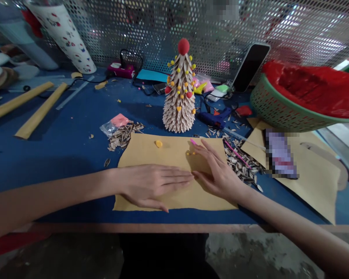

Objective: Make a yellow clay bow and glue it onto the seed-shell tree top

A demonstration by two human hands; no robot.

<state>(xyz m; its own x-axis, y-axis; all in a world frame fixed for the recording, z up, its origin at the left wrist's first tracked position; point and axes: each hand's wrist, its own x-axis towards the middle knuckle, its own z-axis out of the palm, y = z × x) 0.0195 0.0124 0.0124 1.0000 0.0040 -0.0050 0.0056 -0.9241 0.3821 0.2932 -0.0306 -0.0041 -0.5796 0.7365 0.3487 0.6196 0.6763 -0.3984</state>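
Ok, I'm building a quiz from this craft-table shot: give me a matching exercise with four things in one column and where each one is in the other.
Things:
1. left hand
2. cone tree
3. seed husk pile
4. green basket

Places:
A. far right of the table, lined in red
B. flat on the tan paper sheet
C. upright just behind the sheet
D. off the sheet's upper left corner

Pairs: 1-B, 2-C, 3-D, 4-A

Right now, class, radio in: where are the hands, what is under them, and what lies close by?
Left hand flat, open on brown paper sheet. Right hand open, palm on same sheet. Yellow clay bits by right fingertips. Seed-shell pile crowds sheet's right edge.
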